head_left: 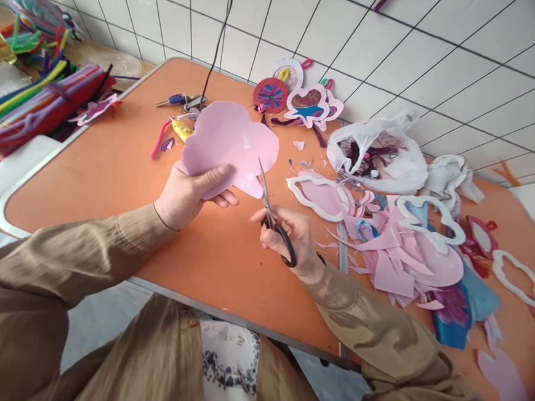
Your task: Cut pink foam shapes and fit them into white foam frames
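My left hand (194, 191) grips a pink foam sheet (228, 139) with a wavy, cloud-like outline, thumb on top and fingers beneath. The sheet is held up above the orange table and bends slightly. In my right hand (294, 240) is a pair of scissors (268, 210) with black handles, its blades pointing up and away from me. The blades are at the sheet's lower right edge, by a small pink flap (251, 185). Whether they touch it I cannot tell.
Pink offcuts (395, 254) and white frames (518, 279) cover the table's (225, 271) right side. A plastic bag (409, 165) stands behind them. Finished ornaments (270, 94) lean by the tiled wall. A yellow glue gun (180, 129) with a cable lies behind the sheet; pipe cleaners (43, 109) lie left.
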Demonstrator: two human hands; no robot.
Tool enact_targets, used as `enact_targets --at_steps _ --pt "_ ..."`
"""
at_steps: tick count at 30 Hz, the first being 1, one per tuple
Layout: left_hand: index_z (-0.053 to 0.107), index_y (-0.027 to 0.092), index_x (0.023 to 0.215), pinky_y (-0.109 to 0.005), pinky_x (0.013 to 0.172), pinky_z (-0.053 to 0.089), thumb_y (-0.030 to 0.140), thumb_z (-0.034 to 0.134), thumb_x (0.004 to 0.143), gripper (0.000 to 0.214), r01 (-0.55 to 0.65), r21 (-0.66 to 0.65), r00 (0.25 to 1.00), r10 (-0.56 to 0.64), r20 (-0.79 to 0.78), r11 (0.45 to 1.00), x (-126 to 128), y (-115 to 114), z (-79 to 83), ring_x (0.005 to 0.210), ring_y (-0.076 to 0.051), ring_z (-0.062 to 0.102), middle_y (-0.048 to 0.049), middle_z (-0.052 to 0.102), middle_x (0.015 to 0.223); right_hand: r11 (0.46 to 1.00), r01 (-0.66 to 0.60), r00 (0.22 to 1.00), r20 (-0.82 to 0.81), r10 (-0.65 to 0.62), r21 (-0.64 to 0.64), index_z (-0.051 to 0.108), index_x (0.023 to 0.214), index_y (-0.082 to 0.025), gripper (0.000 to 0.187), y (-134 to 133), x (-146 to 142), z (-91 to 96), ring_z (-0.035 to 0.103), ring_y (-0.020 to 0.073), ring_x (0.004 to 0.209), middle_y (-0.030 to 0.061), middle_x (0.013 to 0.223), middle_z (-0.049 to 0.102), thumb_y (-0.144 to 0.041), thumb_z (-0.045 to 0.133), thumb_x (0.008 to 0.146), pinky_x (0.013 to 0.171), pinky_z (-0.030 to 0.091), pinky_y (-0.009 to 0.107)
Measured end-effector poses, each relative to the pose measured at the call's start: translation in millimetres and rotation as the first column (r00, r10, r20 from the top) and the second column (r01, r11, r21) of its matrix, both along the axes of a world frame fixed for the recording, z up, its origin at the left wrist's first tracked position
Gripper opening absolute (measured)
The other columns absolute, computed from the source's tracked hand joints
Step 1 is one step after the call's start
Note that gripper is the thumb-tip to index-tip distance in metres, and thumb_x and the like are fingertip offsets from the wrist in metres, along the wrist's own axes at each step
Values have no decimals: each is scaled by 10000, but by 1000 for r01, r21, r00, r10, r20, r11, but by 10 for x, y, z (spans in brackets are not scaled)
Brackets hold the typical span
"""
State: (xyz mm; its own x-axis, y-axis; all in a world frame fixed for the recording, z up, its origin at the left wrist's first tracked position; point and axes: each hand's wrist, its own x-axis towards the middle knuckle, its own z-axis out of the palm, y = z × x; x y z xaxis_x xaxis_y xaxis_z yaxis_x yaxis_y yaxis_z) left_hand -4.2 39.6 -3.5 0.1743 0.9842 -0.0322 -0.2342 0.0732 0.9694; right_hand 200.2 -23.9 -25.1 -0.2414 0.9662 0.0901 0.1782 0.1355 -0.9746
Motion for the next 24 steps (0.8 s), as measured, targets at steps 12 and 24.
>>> enact_targets --at_steps 12,24 --pt "650 170 981 -296 460 591 403 836 684 420 -20 -5 1000 20 5 1000 9 -4 0 534 -242 729 -31 699 633 1000 -6 1000 8 6 -6 661 887 -182 588 0 5 -11 508 131 571 -20 624 534 -757 725 785 541 404 275" --pt "649 139 944 -296 463 593 408 844 687 420 -28 7 1000 28 -3 1000 -8 -1 -21 545 -244 739 -55 704 664 1000 -2 1000 0 2 12 667 897 -185 596 -4 7 -26 499 134 579 -10 643 539 -769 712 790 536 396 278"
